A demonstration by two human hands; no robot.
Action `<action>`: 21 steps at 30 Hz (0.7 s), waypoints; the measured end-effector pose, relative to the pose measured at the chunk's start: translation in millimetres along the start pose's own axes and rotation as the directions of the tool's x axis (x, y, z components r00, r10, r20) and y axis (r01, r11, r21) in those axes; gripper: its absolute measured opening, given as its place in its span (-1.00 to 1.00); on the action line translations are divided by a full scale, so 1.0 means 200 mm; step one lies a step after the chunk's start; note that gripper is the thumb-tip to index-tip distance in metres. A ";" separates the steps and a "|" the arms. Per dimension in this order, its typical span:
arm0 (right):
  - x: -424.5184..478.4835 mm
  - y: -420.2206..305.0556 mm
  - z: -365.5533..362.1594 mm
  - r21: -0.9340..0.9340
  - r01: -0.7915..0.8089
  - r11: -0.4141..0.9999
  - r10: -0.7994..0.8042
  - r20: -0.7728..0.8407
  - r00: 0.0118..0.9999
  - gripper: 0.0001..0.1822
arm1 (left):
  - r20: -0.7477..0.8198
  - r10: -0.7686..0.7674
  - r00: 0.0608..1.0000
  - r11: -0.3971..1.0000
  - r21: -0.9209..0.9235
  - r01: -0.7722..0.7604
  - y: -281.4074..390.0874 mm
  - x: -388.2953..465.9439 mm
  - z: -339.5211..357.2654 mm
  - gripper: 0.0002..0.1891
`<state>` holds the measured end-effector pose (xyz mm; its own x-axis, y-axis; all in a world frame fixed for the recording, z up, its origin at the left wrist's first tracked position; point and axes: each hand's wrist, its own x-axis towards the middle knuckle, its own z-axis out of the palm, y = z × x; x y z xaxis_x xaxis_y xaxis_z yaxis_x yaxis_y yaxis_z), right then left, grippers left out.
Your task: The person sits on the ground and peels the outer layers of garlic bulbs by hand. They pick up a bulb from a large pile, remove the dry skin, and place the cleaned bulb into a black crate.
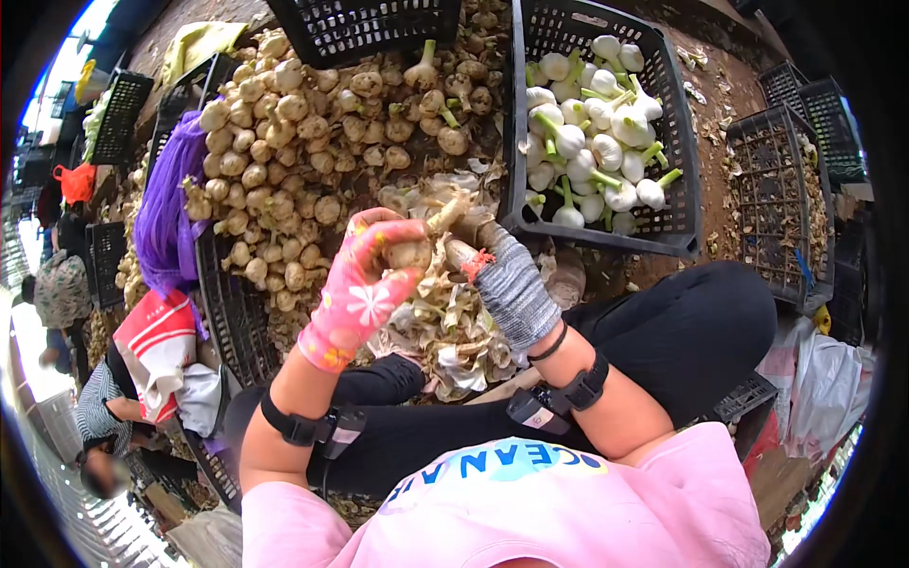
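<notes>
My left hand (369, 280), in a pink flowered glove, grips an unpeeled garlic bulb (410, 254) whose stem (452, 211) points up and right. My right hand (508, 273) wears a grey knitted glove with bare or covered fingertips, I cannot tell which, and an orange-red tie on one finger. Its fingers are bent beside the stem; whether they pinch anything is hidden. Below both hands lies a heap of garlic skins (461, 341). A pile of brown, unpeeled garlic bulbs (284, 156) spreads out ahead and to the left.
A black plastic crate (603, 241) at the right holds white, cleaned garlic with green stems (603, 153). Another black crate (369, 32) stands at the far side. Purple netting (167, 206) hangs over a crate edge on the left. Two people (106, 405) are farther left.
</notes>
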<state>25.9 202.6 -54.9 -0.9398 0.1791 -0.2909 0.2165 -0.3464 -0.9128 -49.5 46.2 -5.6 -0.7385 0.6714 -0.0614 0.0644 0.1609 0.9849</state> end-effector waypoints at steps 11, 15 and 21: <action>-0.12 -0.07 0.11 -0.026 -0.016 1.000 0.018 0.079 0.997 -0.71 | -0.118 0.265 0.957 0.901 0.385 -0.202 0.07 -0.27 0.09 -0.13; -0.13 -0.13 0.09 -0.079 -0.054 0.995 0.065 0.148 0.987 -0.70 | -0.112 0.248 0.962 0.907 0.377 -0.189 0.02 -0.29 0.06 -0.13; -0.11 -0.13 0.09 0.061 -0.164 0.985 0.149 0.201 0.968 -0.78 | -0.154 0.050 0.987 0.991 -0.114 -0.068 -0.06 -0.30 0.04 -0.20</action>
<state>36.1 190.6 -20.1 -0.9310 -0.0631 -0.3596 0.3509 -0.4270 -0.8334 0.5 10.0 -15.4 -0.8290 0.5590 0.0136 0.0375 0.0313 0.9988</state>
